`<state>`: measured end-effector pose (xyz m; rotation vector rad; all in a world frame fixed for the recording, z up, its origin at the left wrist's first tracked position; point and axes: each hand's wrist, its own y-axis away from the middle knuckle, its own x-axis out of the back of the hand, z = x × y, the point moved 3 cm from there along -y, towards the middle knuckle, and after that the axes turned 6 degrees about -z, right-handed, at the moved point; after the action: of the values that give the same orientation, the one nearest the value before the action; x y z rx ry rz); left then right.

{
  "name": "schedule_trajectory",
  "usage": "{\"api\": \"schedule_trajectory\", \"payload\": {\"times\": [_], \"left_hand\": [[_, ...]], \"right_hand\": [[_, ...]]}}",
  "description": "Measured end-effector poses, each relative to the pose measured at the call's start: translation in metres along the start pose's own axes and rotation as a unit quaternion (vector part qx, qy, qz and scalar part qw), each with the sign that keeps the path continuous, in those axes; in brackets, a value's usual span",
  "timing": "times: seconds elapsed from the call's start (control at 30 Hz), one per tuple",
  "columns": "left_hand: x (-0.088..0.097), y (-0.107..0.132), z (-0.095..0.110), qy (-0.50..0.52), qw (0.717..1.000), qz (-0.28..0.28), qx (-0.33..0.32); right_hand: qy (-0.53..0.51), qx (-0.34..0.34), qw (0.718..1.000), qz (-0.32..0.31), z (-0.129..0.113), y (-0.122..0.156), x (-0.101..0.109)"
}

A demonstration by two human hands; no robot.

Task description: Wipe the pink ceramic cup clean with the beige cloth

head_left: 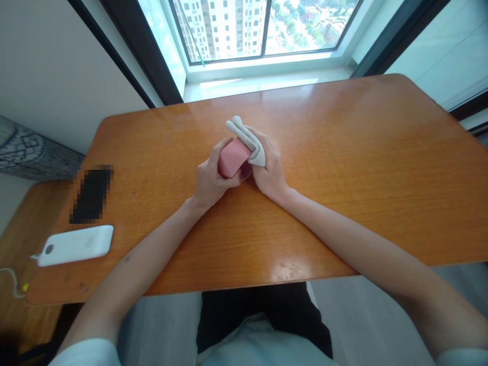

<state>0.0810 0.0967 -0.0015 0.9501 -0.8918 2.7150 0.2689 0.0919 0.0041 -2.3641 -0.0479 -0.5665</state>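
Note:
Over the middle of the table, my left hand grips a pink object with flat, angled faces; its exact kind I cannot make out. My fingers wrap its left side and the thumb lies along its lower edge. A folded white cloth is in my right hand, pressed against the right side of the pink object. Two rolled folds of the cloth stick up past my fingers. Part of the pink object's right side is hidden by the cloth and my right hand.
The wooden table has rounded corners. On its left side lie a white oblong device with a cable and a blurred-out dark rectangle. A window is behind the far edge. Patterned fabric hangs at left.

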Motion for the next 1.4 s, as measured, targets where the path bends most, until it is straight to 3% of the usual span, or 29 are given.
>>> {"api": "schedule_trajectory", "payload": {"times": [0.1, 0.27, 0.47, 0.67, 0.9, 1.1, 1.4], "left_hand": [[0.001, 0.000, 0.000, 0.000, 1.000, 0.000, -0.006], [-0.001, 0.003, -0.006, 0.009, 1.000, 0.011, 0.012], [0.000, 0.001, -0.001, 0.007, 1.000, -0.001, -0.003], [-0.003, 0.002, -0.006, -0.003, 1.000, 0.021, 0.004], [-0.001, 0.000, 0.000, 0.008, 1.000, 0.002, 0.001], [-0.003, 0.002, -0.006, -0.011, 1.000, 0.009, 0.014], [0.000, 0.000, -0.001, -0.015, 1.000, 0.004, -0.010]], "right_hand": [[-0.003, -0.020, 1.000, -0.001, 0.002, 0.000, 0.000], [0.047, 0.040, 0.998, -0.023, -0.015, 0.004, 0.002], [0.001, -0.020, 1.000, -0.001, 0.001, 0.000, 0.002], [0.050, 0.044, 0.997, -0.030, -0.018, 0.004, 0.002], [0.029, 0.000, 1.000, 0.005, -0.001, 0.002, 0.003], [0.071, 0.070, 0.995, -0.023, -0.017, 0.005, 0.002], [-0.015, -0.051, 0.999, -0.008, 0.013, -0.004, 0.000]]}}
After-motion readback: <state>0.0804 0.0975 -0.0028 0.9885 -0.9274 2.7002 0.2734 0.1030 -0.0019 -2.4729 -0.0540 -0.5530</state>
